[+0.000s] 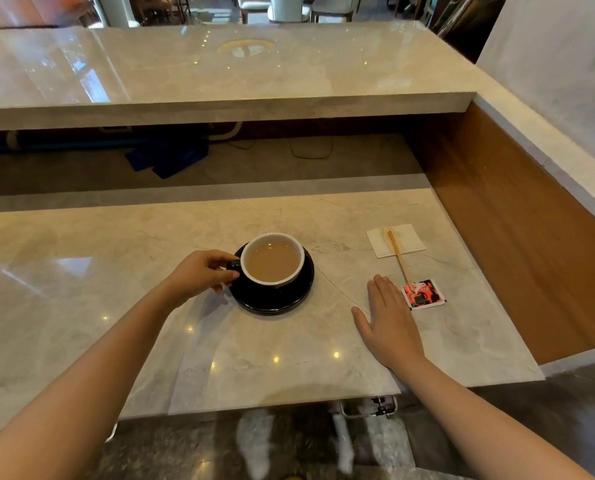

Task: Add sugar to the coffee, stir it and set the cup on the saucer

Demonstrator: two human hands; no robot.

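Observation:
A black cup (272, 259) with a white inside holds light brown coffee and stands on a black saucer (272, 299) in the middle of the marble counter. My left hand (201, 273) pinches the cup's handle on its left side. My right hand (389, 320) lies flat on the counter, palm down, to the right of the saucer, holding nothing. Just right of its fingertips lies a torn red and white sugar packet (423, 294). A wooden stirrer (398, 254) rests with its far end on a white napkin (395, 240).
The marble counter (150, 306) ends in a front edge near me and a wooden side wall (517, 244) on the right. A higher marble shelf (220, 71) runs across the back, with blue items and cables in the gap below it.

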